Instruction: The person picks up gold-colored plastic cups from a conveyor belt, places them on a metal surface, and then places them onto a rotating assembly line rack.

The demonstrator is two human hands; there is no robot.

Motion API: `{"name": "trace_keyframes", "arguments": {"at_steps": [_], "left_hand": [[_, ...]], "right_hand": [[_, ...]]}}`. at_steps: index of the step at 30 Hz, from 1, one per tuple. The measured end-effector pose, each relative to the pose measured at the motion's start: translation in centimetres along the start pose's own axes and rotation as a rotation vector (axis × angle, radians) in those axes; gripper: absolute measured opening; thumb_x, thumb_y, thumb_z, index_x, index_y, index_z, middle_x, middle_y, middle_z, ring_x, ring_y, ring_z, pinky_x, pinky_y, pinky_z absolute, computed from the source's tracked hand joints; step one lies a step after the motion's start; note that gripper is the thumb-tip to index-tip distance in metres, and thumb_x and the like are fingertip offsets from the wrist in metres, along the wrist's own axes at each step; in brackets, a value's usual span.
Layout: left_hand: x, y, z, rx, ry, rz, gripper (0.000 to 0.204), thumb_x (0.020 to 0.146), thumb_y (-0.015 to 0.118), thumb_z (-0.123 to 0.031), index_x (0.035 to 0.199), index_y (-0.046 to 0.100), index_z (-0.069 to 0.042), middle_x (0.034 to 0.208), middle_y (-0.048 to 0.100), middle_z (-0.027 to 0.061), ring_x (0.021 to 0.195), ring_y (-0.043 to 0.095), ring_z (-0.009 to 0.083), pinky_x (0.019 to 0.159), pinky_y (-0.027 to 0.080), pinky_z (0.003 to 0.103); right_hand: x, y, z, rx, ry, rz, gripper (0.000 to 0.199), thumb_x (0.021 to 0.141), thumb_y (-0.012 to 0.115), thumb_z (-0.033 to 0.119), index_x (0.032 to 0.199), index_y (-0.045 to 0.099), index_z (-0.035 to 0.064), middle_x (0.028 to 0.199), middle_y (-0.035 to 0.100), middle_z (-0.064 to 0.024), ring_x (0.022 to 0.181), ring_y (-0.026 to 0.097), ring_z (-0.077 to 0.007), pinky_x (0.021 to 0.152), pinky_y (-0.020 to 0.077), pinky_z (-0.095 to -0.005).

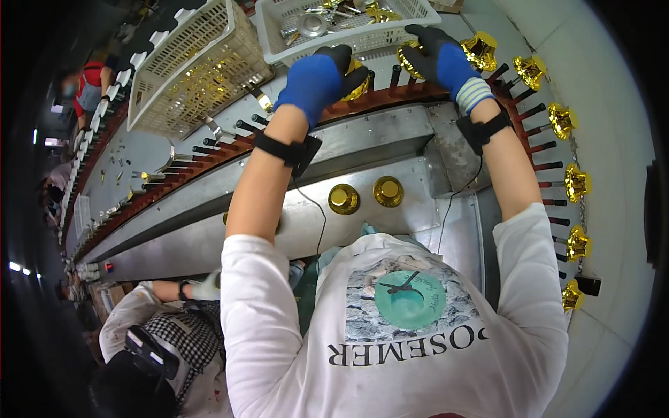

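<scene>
Both of my hands wear blue gloves with black fingers and reach to the far side of the bench. My left hand closes its fingers round a shiny gold flared cup-like piece, just above a row of dark pegs. Beside it, my right hand grips another gold flared piece by its edge, over the same row. Further gold pieces sit on pegs curving down the right side. Two gold cup-like pieces rest on the metal surface in front of me.
Beyond my hands stands a white plastic basket of mixed metal parts. A taller crate is at its left. A metal ledge runs under my forearms, where thin cables hang from black wrist straps. A co-worker sits close at the left.
</scene>
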State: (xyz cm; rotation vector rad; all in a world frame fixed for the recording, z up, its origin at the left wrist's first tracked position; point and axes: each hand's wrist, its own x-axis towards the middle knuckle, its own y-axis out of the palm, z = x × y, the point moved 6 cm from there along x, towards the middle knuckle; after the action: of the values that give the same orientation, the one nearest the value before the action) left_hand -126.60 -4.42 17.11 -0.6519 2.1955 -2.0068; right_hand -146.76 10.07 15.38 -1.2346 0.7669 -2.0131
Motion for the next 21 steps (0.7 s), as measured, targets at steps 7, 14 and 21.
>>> {"name": "trace_keyframes", "arguments": {"at_steps": [7,14,21], "left_hand": [[-11.2,-5.5,-2.7,-0.191,-0.008,-0.303,0.041,0.092,0.083,-0.026,0.125,0.07,-0.006,0.095,0.072,0.0131,0.073,0.072,0.0254,0.065,0.057,0.038],[-27.4,8.7,-1.0,-0.365,-0.22,0.182,0.046,0.092,0.078,-0.027,0.131,0.065,-0.006,0.119,0.072,0.0229,0.095,0.073,0.0424,0.081,0.06,0.048],[-31.1,24.3,-3.4,-0.311,-0.31,0.097,0.018,0.083,0.073,-0.02,0.099,0.07,-0.011,0.095,0.072,0.0171,0.082,0.073,0.039,0.072,0.056,0.052]], "right_hand": [[-4.6,-0.1,4.3,0.08,-0.063,-0.107,0.044,0.092,0.077,0.031,0.129,0.07,0.009,0.106,0.074,-0.0182,0.093,0.072,-0.0369,0.084,0.0574,-0.0478],[-8.1,-1.2,18.1,0.301,-0.337,0.098,0.043,0.083,0.085,0.022,0.121,0.072,0.0058,0.112,0.075,-0.0178,0.09,0.072,-0.0383,0.08,0.0565,-0.0476],[-25.9,9.3,12.1,0.276,-0.145,0.414,0.059,0.082,0.08,0.018,0.137,0.067,0.0018,0.112,0.072,-0.0248,0.097,0.07,-0.0443,0.086,0.0559,-0.0526]]}}
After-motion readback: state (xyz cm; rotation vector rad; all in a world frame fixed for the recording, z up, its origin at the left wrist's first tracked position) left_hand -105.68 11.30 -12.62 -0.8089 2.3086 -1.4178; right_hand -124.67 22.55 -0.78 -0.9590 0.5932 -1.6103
